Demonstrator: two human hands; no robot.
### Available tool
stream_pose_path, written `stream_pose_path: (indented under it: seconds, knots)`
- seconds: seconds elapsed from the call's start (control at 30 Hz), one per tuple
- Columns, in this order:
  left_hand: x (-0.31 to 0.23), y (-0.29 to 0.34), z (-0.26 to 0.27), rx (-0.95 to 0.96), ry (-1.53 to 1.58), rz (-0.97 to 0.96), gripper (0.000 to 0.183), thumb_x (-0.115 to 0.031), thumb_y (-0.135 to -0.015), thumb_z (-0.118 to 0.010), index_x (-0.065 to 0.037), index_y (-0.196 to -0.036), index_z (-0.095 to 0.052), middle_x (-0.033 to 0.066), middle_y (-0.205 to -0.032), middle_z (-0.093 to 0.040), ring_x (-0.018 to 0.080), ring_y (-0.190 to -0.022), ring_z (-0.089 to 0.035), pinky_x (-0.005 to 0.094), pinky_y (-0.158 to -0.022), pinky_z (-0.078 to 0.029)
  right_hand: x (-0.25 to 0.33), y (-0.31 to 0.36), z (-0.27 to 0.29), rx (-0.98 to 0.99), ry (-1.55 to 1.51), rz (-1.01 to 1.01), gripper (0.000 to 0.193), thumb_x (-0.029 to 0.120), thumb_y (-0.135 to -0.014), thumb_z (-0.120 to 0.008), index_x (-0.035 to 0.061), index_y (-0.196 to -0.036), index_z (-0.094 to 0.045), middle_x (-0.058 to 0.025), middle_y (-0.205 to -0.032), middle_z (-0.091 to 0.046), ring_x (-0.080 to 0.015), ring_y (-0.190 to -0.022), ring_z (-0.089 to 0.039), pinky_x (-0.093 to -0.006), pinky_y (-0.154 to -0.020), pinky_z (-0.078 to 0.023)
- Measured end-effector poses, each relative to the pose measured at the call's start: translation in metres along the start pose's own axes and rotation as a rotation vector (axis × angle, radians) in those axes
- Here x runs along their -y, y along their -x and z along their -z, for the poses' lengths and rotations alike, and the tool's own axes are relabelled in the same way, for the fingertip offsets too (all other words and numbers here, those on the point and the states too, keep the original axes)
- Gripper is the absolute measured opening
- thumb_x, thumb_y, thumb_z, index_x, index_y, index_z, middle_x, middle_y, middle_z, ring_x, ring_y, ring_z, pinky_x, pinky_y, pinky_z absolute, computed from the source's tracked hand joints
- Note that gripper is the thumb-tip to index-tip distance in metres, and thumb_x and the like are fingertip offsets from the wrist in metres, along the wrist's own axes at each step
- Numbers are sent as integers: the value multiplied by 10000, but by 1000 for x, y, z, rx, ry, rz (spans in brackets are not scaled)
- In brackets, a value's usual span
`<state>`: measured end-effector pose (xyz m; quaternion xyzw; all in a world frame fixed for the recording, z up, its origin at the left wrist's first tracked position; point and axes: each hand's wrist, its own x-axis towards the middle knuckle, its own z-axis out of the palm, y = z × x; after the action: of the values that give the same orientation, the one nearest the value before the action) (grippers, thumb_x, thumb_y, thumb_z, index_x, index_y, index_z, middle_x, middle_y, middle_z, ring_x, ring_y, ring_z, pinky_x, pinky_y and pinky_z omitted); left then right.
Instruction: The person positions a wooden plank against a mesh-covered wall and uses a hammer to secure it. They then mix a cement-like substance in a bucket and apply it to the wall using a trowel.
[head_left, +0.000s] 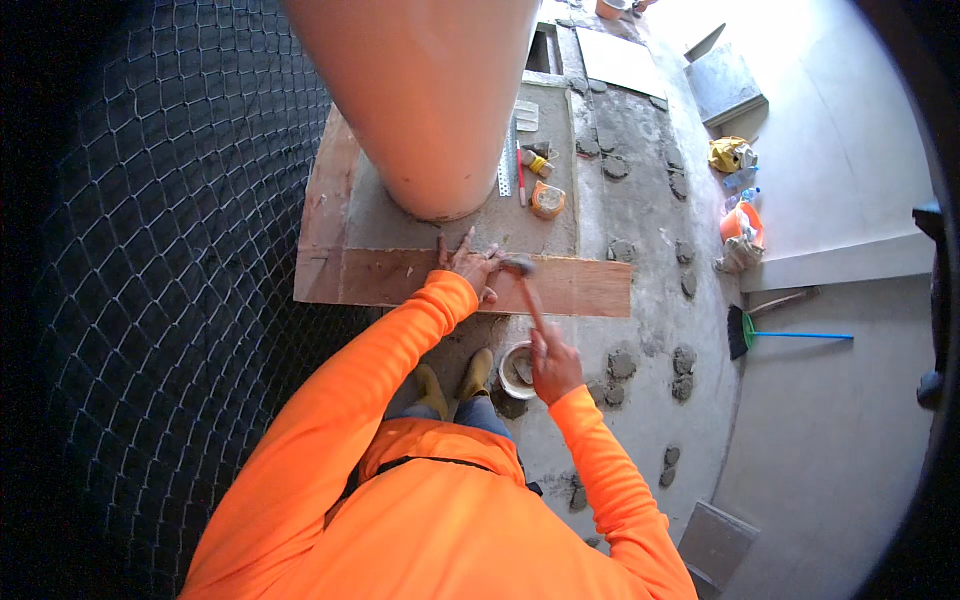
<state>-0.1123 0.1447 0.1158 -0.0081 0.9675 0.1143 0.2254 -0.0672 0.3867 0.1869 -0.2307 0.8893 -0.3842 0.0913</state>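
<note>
Head view: hammer [524,288] gripped by right hand [553,366].

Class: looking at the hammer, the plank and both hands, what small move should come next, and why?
Probably a short downward tap. The right hand grips the hammer with its head poised just above the wooden plank, while the left hand is spread beside it, apparently steadying something too small to see.

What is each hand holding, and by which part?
The right hand holds a hammer by the handle's lower end. The left hand presses flat on the wooden board, holding nothing.
</note>
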Motion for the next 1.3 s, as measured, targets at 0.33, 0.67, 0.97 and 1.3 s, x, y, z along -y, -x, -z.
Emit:
stream_pose_path:
  seconds: [0.33,0.67,0.97,1.3]
  knots:
    - [-7,7,18,23,-64,1,838,-461,-769,-775,-296,-1504,-408,-86,-1614,-298,340,-1533,-70,790,-1097,52,-1,7,-8,-42,-85,-182,297,362,-1016,-502,79,-1075,-567,-301,-764,-611,-538,-775,-589,-612,-621,-436]
    - [-17,25,40,5,-68,25,803,-484,-779,-752,-326,-1495,-424,-59,-1636,-251,331,-1538,-24,777,-1107,54,-11,5,-17,53,-42,-314,393,442,-1011,-481,58,-1042,-558,-300,-855,-632,-547,-845,-579,-610,-670,-449]
    - [-19,34,44,-24,-58,61,798,-559,-746,-761,-371,-1463,-466,2,-1657,-193,331,-1539,13,760,-1116,64,12,11,-8,-32,-74,-329,416,409,-1029,-486,17,-1049,-622,-284,-749,-585,-466,-726,-614,-490,-635,-458]
    - [10,-6,-3,-134,-62,-33,920,-671,-642,-777,-385,-1460,-469,109,-1633,-235,433,-1513,-36,754,-1117,39,24,57,9,-229,-180,-229,420,456,-1033,-436,55,-1001,-554,-268,-696,-572,-526,-718,-582,-565,-571,-414]
